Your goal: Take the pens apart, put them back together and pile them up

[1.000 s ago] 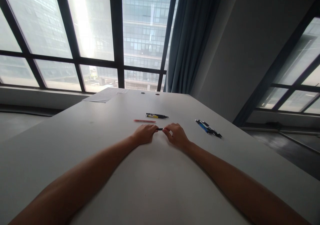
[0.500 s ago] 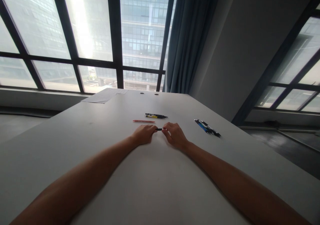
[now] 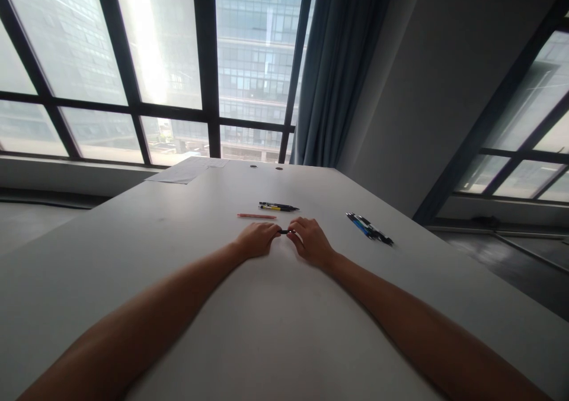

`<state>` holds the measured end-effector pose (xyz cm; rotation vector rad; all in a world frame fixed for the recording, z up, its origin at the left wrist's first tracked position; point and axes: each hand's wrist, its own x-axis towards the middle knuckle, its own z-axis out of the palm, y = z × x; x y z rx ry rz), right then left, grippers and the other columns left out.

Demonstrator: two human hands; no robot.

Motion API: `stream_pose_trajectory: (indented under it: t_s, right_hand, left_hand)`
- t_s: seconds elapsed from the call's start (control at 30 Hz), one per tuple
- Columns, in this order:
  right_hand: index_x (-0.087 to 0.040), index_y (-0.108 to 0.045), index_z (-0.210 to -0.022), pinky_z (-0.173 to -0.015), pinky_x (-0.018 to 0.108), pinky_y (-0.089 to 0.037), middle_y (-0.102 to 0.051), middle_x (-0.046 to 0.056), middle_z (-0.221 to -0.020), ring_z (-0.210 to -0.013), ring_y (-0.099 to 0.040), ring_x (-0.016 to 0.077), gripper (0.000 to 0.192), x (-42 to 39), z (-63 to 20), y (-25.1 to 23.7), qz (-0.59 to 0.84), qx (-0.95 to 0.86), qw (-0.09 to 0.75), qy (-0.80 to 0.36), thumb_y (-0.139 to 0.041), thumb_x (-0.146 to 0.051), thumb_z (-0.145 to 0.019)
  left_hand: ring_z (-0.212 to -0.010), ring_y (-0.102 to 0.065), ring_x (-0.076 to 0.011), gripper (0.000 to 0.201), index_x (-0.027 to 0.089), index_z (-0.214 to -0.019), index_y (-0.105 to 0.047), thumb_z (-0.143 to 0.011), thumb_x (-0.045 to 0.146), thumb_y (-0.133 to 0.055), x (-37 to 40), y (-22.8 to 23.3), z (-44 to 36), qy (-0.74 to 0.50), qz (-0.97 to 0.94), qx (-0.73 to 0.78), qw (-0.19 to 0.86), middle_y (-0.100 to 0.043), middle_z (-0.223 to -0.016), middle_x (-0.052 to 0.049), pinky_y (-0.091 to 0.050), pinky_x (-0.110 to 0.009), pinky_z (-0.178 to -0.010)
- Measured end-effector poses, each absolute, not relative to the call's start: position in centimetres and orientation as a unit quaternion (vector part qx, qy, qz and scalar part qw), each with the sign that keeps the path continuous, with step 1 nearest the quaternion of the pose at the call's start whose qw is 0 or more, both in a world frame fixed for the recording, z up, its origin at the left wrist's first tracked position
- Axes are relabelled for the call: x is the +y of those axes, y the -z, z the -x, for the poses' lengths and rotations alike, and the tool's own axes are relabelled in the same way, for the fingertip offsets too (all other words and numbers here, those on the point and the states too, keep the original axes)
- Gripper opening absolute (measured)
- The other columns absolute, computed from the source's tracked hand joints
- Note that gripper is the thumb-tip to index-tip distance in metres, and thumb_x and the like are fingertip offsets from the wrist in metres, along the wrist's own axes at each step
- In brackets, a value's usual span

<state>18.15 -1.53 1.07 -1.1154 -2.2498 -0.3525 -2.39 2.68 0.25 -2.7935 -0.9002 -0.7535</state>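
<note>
I log pink pen [image 3: 256,216] and dark pens [image 3: 278,207] lying just ahead, pen cluster [image 3: 370,229] off right. Left hand [image 3: 258,239], right hand [image 3: 311,242] both grip black pen [image 3: 284,232] between them over white table [image 3: 284,330]; hold unchanged from half-second earlier.

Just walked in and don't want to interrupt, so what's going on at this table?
A person's left hand and right hand hold opposite ends of a slim dark pen-like thing, low over the white table. Just beyond the left hand lies a reddish pen, with a small group of dark and yellow pens past it. Off to the right lies another group, blue and black pens. The fingers hide most of the held thing.
</note>
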Motion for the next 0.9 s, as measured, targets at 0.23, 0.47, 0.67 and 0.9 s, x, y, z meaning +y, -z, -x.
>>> stream_pose_trajectory:
  t_s: [0.23, 0.47, 0.67, 0.9]
  right_hand:
    - [-0.018, -0.059, -0.089, -0.078, 0.034, -0.033, -0.065, 0.008, -0.088, -0.082, -0.055, 0.0197, 0.032, -1.33, -18.1, -0.95, 0.432, -0.839, 0.298, 0.141, -0.036, -0.038, -0.099]
    - [-0.018, -0.06, -0.084, -0.077, 0.034, -0.032, -0.064, 0.007, -0.082, -0.077, -0.055, 0.0189, 0.033, -1.36, -18.16, -1.02, 0.436, -0.837, 0.297, 0.145, -0.037, -0.037, -0.099]
    - [-0.018, -0.061, -0.081, -0.078, 0.035, -0.032, -0.066, 0.007, -0.08, -0.078, -0.054, 0.0193, 0.038, -1.32, -18.18, -0.99, 0.43, -0.84, 0.295, 0.149, -0.034, -0.039, -0.1]
    - [-0.017, -0.061, -0.077, -0.077, 0.036, -0.031, -0.067, 0.007, -0.076, -0.076, -0.053, 0.0197, 0.04, -1.22, -18.39, -1.1, 0.422, -0.848, 0.278, 0.159, -0.035, -0.038, -0.099]
  left_hand:
    - [-0.084, -0.067, -0.0227, 0.023, 0.018, -0.103, -0.062, -0.093, 0.025, -0.043, 2.53, -0.43, 2.39, 0.247, 0.923, -0.292, 0.049, -0.071, -0.094, -0.01, -0.052, -0.032, -0.071]
    - [-0.084, -0.066, -0.0211, 0.023, 0.018, -0.101, -0.063, -0.093, 0.025, -0.042, 2.53, -0.38, 2.38, 0.258, 0.921, -0.288, 0.046, -0.07, -0.092, -0.009, -0.052, -0.031, -0.073]
    - [-0.084, -0.066, -0.0214, 0.022, 0.018, -0.1, -0.062, -0.092, 0.024, -0.042, 2.52, -0.39, 2.41, 0.255, 0.923, -0.281, 0.061, -0.07, -0.093, -0.009, -0.051, -0.03, -0.071]
    - [-0.087, -0.066, -0.0208, 0.023, 0.019, -0.106, -0.062, -0.094, 0.023, -0.043, 2.93, -0.07, 2.46, 0.252, 0.927, -0.27, 0.065, -0.069, -0.096, -0.008, -0.051, -0.029, -0.072]
